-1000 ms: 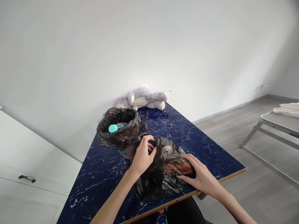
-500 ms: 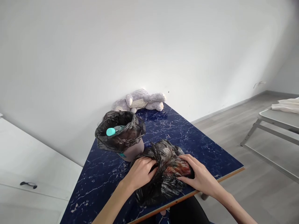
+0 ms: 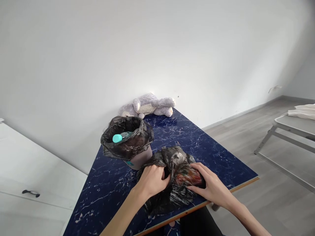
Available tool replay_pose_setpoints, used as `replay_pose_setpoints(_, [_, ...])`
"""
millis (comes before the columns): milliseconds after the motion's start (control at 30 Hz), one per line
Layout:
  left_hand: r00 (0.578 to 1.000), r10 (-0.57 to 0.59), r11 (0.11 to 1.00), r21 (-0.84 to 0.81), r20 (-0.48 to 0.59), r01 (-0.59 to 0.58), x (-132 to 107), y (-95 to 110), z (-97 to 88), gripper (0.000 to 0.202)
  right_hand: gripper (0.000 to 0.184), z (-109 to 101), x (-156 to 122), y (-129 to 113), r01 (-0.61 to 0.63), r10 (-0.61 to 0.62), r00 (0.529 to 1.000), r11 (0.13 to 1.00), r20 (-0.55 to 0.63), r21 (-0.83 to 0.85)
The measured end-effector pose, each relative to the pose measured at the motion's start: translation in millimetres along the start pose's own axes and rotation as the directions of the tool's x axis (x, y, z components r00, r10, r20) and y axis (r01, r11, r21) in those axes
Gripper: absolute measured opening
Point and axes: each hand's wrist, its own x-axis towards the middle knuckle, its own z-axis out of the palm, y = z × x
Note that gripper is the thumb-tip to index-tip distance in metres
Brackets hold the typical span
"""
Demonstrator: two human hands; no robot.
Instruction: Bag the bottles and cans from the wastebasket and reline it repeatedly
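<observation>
Two bare hands work over one black plastic bag [image 3: 180, 160], which lies crumpled on the blue marbled surface [image 3: 209, 149] close to its near edge. The bag's contents show only dimly through the plastic: one reddish-orange area toward the right and one paler patch above it; how many items they make up cannot be told.

The right hand [image 3: 210, 185] has its grip around the bag's right end, thumb below and fingers above, grasping the reddish part through the film. The left hand [image 3: 154, 180] is at the bag's left side, fingers curled into the dark folds and thumb alongside; most of its fingertips are hidden, so whether that grip is clenched on the plastic cannot be told.

Just beyond the left hand stands one bin [image 3: 142, 159], with one black liner [image 3: 130, 146] folded over its rim. One bottle leans inside, its single turquoise cap [image 3: 117, 138] near the rim. Behind the bin, one pale plush toy [image 3: 149, 105] lies against the wall [image 3: 157, 49].

To the left is one white cabinet [image 3: 39, 170] with one dark handle [image 3: 31, 193] in view; to the right, one grey metal frame [image 3: 264, 141] carries white cloth [image 3: 302, 112].
</observation>
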Motion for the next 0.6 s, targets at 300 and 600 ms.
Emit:
replay_pose_setpoints(300, [0.998, 0.047, 0.987, -0.153, 0.036, -0.041, 26, 18, -7.6, 0.015, 0.069, 6, -2, 7, -0.025, 0.025, 1.000, 0.997, -0.001, -0.067])
replay_pose_setpoints(600, [0.989, 0.089, 0.993, -0.084, 0.121, -0.079, 52, 14, -9.8, 0.023, 0.067, 9, -3, 7, -0.012, 0.009, 0.999, 0.996, -0.038, -0.085])
